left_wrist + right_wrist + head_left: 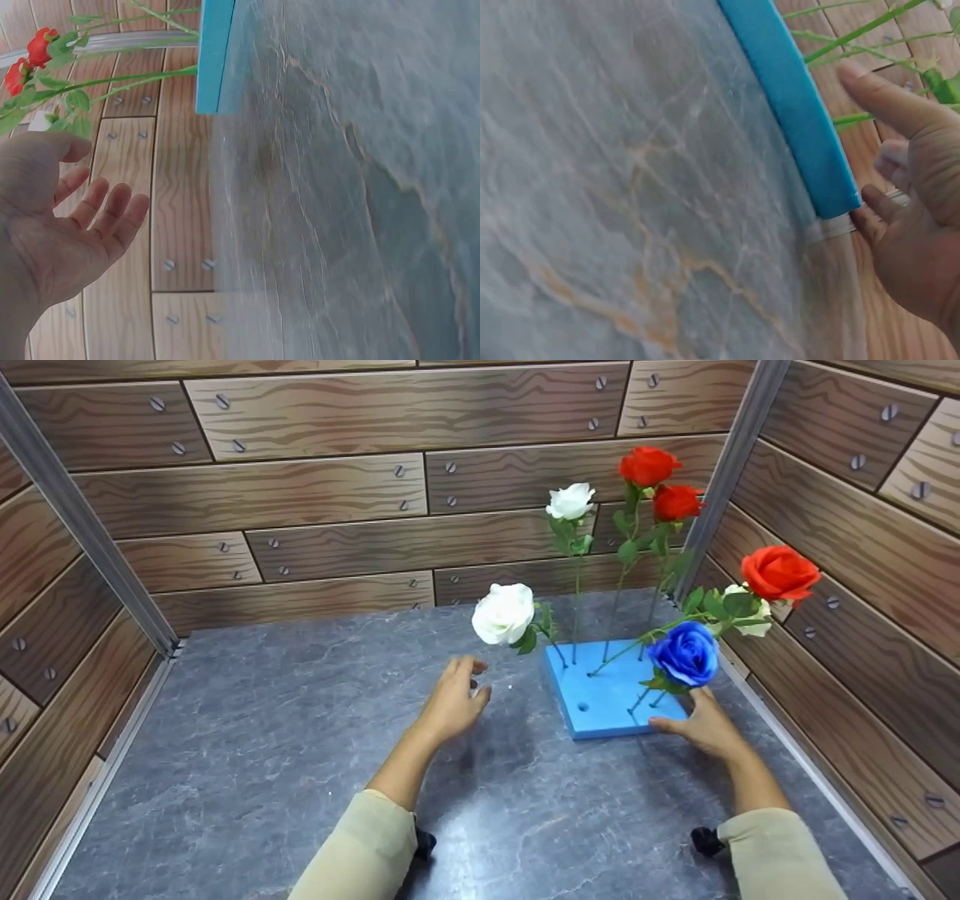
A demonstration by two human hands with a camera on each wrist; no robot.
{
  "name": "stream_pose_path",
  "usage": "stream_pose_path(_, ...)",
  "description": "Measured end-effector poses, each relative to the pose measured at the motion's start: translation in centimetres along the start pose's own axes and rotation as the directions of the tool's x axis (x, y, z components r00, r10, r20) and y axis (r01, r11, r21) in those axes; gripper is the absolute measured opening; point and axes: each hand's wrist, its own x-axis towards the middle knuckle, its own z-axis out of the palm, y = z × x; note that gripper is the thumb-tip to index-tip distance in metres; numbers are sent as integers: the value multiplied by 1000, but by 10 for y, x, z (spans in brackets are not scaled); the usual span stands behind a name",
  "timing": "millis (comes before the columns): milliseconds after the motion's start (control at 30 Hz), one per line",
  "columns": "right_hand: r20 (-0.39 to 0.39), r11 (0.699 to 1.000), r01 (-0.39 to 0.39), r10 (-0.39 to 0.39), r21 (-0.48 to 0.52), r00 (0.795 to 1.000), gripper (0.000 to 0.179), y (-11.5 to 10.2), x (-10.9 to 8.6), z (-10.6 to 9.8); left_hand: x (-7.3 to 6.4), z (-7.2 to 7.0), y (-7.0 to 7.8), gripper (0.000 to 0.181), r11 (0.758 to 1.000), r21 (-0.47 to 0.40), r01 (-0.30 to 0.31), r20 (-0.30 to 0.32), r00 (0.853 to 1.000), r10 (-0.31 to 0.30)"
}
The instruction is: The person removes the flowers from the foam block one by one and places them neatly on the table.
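Observation:
A light-blue block [611,690] stands on the table with several artificial roses stuck upright or leaning in its holes. My right hand [709,724] is at its near right corner, the thumb [885,97] extended over the top and the other fingers close by the end; in the head view some fingers are hidden behind the blue rose [684,654]. To the left of the block, my left hand [454,701] is held with fingers relaxed, nothing in it. Nearest to that hand is a white rose [504,615] leaning left. A hole [583,707] shows near the block's front left corner.
Another white rose [571,502], two tall red roses [649,466] and a leaning red rose [780,573] with a pale rose [750,611] rise from the block. Wood-patterned walls [337,487] with metal edge strips enclose the grey marbled table [285,720].

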Motion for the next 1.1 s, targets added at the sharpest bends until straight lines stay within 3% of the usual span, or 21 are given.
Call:
stream_pose_path(400, 45, 996, -88, 87, 0, 995, 122, 13, 8, 5, 9, 20, 12, 36, 998, -59, -28, -17, 999, 27)
stream_pose_path(733, 5, 990, -41, 41, 132, 999, 106, 21, 11, 13, 22, 43, 26, 33, 991, -128, -44, -51, 998, 38)
stream_pose_path(933, -6, 994, -3, 4, 110, 1000, 105, 20, 13, 14, 30, 52, 31, 40, 984, -172, -37, -36, 999, 32)
stream_pose_path(1100, -1, 997, -9, 10, 72, 1000, 102, 22, 11, 12, 36, 61, 32, 52, 983, -174, -57, -62, 997, 47)
